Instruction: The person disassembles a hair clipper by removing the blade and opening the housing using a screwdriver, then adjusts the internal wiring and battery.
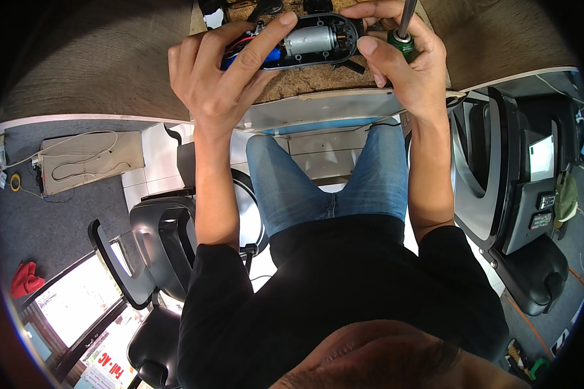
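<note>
An opened black device housing [293, 65] with rounded ends is held above the worn brown work surface [305, 85]. Inside it lie a silver cylindrical motor [308, 40], a blue part [272, 56] and thin red wires. My left hand [214, 78] grips the housing's left end, its fingers over the top and hiding part of the inside. My right hand [412, 74] keeps a green-handled screwdriver [401, 44] tucked in its fingers, shaft pointing up. The thumb and forefinger of that hand are at the housing's right end; whether they pinch a small part there I cannot tell.
Dark parts [266, 8] lie along the far edge of the surface. Wooden panels [97, 65] flank it left and right. Black padded chairs [162, 227] stand to my left, and another chair [493, 155] to my right. A cardboard sheet with a cable [91, 162] rests on the floor.
</note>
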Demonstrator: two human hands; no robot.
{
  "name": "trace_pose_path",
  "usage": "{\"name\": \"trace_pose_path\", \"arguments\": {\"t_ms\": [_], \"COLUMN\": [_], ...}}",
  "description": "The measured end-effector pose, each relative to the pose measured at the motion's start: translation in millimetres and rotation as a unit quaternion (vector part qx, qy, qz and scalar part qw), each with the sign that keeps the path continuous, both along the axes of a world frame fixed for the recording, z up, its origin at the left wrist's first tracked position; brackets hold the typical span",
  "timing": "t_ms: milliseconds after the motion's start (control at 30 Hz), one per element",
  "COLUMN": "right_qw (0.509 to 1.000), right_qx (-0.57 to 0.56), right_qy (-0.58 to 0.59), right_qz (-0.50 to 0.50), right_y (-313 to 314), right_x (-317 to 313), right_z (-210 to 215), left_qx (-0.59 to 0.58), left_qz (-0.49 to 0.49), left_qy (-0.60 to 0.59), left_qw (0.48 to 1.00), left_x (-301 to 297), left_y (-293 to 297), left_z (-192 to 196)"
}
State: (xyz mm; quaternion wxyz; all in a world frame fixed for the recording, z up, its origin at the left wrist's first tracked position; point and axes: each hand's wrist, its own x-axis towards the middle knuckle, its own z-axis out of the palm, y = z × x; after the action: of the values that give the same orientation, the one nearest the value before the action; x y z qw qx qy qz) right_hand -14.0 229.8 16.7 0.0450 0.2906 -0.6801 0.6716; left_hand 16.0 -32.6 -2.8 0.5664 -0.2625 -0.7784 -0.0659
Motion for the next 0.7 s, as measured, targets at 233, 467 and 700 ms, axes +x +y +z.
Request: {"name": "trace_pose_path", "arguments": {"t_ms": [233, 467, 700], "right_qw": [1.0, 0.999, 0.997], "right_qx": [-0.019, -0.01, -0.013], "right_qy": [-0.002, -0.044, -0.075], "right_qz": [0.002, 0.013, 0.015], "right_y": [-1.5, -0.1, -0.2], "right_x": [0.0, 2.4, 5.6], "right_z": [-3.5, 1.1, 11.1], "left_qx": [-0.012, 0.01, 0.054], "left_qz": [0.022, -0.004, -0.081], "left_qy": [-0.047, -0.039, -0.128], "left_qw": [0.999, 0.999, 0.987], "left_x": [9.6, 3.5, 2.2], "left_y": [0.2, 3.5, 7.6], "left_z": [3.0, 2.5, 11.7]}}
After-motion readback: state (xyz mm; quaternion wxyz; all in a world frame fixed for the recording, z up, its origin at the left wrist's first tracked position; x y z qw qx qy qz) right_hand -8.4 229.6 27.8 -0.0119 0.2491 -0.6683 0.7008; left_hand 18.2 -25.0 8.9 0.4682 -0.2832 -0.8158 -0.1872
